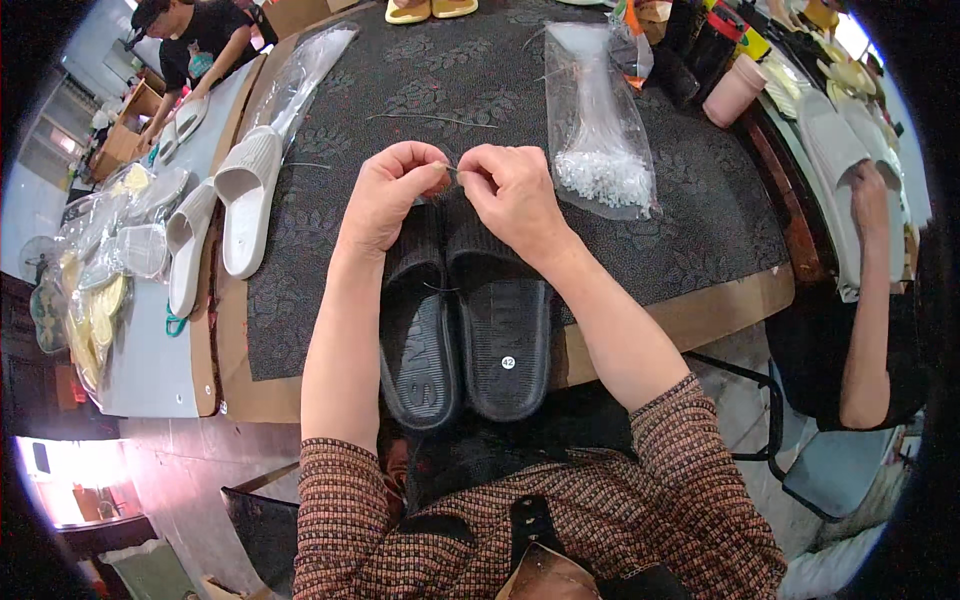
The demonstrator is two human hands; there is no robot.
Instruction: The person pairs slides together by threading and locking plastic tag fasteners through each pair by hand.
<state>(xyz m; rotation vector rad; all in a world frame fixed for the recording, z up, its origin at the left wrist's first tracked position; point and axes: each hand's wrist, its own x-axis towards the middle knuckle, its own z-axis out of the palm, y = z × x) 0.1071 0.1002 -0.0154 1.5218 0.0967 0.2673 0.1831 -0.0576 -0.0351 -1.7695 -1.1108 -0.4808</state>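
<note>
Pair of black slippers (pixel 465 335) lies side by side, touching, soles up, at the near edge of the dark patterned mat (pixel 690 220); heels overhang the mat's near edge toward the person, toe ends point away. A small round white sticker sits on the right sole. Left hand (pixel 385 195) and right hand (pixel 515 195) meet just above the toe ends, knuckles near each other, fingertips pinched narrow on a thin pale plastic tie (pixel 447 168) between them; the tie is too small to tell how it attaches to the slippers. Both hands rest against the slipper straps. Just right of the right hand, a clear plastic bag of white ties (pixel 600 130) lies on the mat, apart from the hand. Loose thin strands (pixel 430 120) lie on the mat beyond the hands; the mat around them is otherwise bare up to the far edge, where yellow slippers (pixel 430 10) sit. Left of the left hand, a strip of bare mat, then white slippers (pixel 245 190) lie along the mat's left edge, some overlapping onto the pale table (pixel 150 350). Bagged slippers (pixel 100 270) crowd the far left. Pink cup (pixel 733 92) stands at the mat's right corner. Another person's arm (pixel 868 290) reaches onto white slippers at far right; a second person (pixel 190 50) works at top left.
</note>
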